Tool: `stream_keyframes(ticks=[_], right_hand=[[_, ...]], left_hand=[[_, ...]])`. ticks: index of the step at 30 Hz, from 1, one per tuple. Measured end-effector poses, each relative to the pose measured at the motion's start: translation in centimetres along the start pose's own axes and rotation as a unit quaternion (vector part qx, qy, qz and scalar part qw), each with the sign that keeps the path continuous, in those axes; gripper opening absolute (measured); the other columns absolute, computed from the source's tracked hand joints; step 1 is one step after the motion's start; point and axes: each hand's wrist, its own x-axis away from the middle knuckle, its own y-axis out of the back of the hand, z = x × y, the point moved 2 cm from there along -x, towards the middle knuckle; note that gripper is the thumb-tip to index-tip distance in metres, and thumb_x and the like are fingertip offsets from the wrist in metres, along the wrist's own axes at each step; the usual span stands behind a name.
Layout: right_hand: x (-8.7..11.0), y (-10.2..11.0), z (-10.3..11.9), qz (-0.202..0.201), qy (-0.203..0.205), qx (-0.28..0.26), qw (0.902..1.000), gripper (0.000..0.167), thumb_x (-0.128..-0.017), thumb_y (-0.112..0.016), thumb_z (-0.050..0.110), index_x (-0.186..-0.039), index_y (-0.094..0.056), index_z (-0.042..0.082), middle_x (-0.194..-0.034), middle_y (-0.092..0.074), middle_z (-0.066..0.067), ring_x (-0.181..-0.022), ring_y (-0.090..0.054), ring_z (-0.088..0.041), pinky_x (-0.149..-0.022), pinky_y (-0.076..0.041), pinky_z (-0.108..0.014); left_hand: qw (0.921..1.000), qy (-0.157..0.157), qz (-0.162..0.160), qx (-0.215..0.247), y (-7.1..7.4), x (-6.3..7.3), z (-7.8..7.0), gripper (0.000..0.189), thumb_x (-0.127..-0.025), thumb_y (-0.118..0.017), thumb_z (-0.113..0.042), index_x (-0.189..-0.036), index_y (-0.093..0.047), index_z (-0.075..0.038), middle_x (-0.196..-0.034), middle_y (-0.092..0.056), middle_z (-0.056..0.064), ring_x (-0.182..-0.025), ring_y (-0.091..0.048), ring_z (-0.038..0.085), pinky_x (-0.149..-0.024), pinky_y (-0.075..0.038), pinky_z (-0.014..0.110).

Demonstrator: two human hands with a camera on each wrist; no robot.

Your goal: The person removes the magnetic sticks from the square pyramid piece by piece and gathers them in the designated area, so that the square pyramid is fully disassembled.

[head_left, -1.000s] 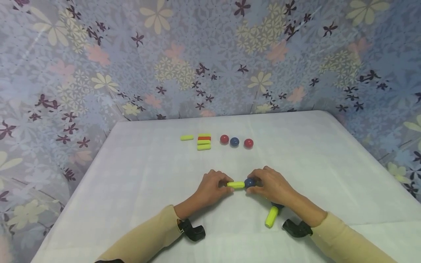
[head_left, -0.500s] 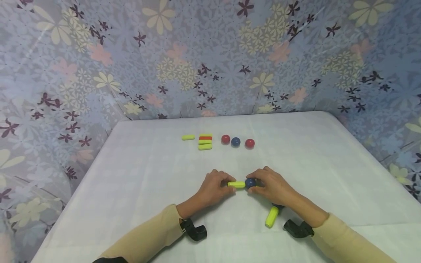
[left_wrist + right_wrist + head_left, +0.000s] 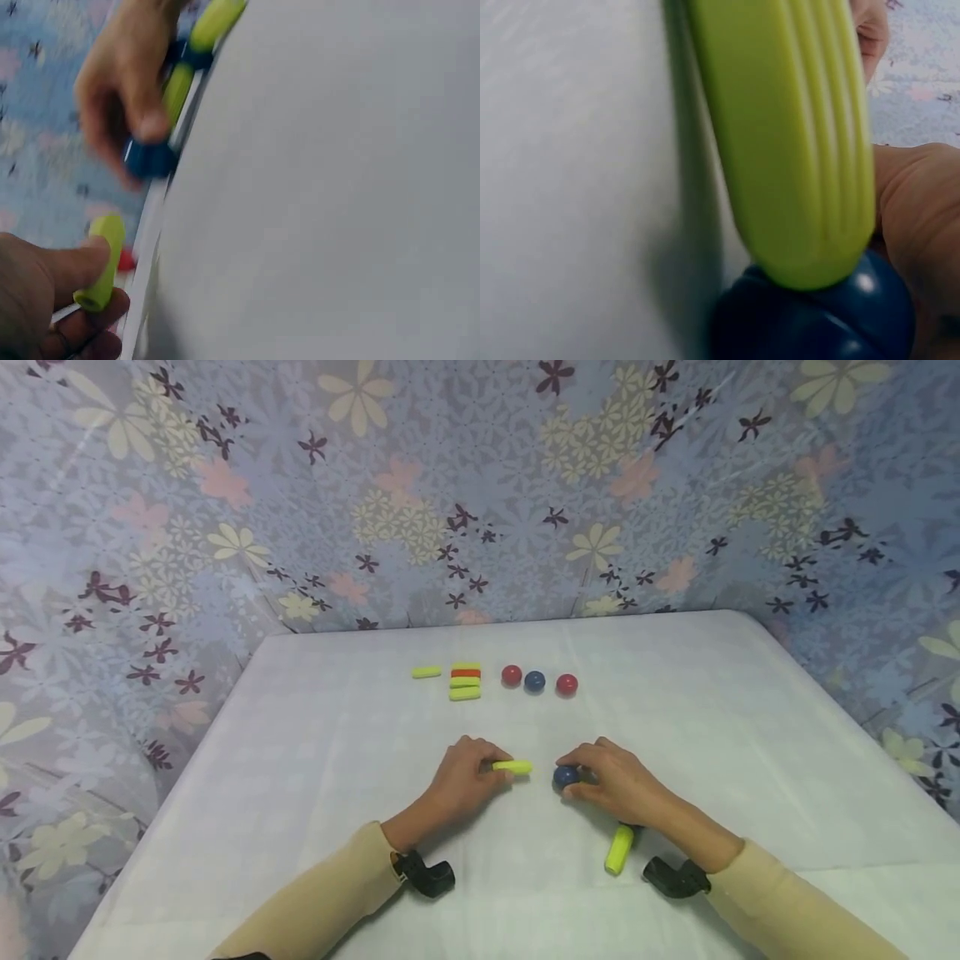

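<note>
In the head view my left hand (image 3: 467,777) pinches a short yellow stick (image 3: 512,767) between thumb and fingers, left of my right hand. The left wrist view shows this ridged yellow stick (image 3: 105,262) with a hole in its end. My right hand (image 3: 618,783) grips a blue ball (image 3: 566,777), apart from that stick. From this ball a second yellow stick (image 3: 177,94) runs under the hand to another blue ball (image 3: 191,56). A further yellow stick (image 3: 619,850) joins there; close up, the right wrist view shows a yellow stick (image 3: 787,135) against a blue ball (image 3: 817,315).
Farther back on the white-covered table (image 3: 337,743) lie a lone yellow stick (image 3: 427,672) and a row of yellow sticks (image 3: 465,693) with one red stick (image 3: 466,674). Beside them are a red ball (image 3: 512,675), a blue ball (image 3: 535,682) and another red ball (image 3: 567,684).
My left hand has moved left and slightly away from me with its yellow stick, opening a gap to the blue ball that it met before. The right hand stays nearly in place.
</note>
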Motion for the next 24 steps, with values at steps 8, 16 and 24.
stream_keyframes(ticks=[8,16,24], right_hand=[[0.2,0.0,-0.4,0.003,-0.013,-0.011,0.9998,0.042,-0.077,-0.076,0.026,-0.116,-0.065,0.014,-0.106,-0.067,0.002,-0.089,-0.051,-0.010,-0.074,-0.045,-0.025],[0.3,-0.2,0.1,0.007,-0.014,-0.018,0.9997,0.042,-0.077,-0.076,0.027,-0.116,-0.065,0.014,-0.107,-0.067,0.003,-0.090,-0.052,-0.010,-0.076,-0.046,-0.026],[0.5,-0.3,0.4,0.009,-0.027,-0.019,0.9994,0.043,-0.077,-0.076,0.028,-0.117,-0.064,0.016,-0.104,-0.065,0.005,-0.090,-0.051,-0.010,-0.077,-0.045,-0.026]], left_hand=[[0.9932,0.072,-0.091,0.011,5.0,-3.1,5.4,0.029,-0.085,-0.069,-0.025,-0.111,-0.069,-0.013,-0.107,-0.069,0.006,-0.100,-0.053,0.022,-0.088,-0.043,0.037],[0.9843,0.121,-0.129,0.005,8.5,-6.3,10.9,0.031,-0.088,-0.065,-0.021,-0.117,-0.065,-0.008,-0.118,-0.063,0.014,-0.109,-0.051,0.030,-0.094,-0.041,0.044],[0.9822,0.149,-0.113,-0.014,9.4,-8.2,12.7,0.031,-0.087,-0.066,-0.023,-0.116,-0.065,-0.009,-0.113,-0.062,0.014,-0.108,-0.047,0.029,-0.094,-0.039,0.043]])
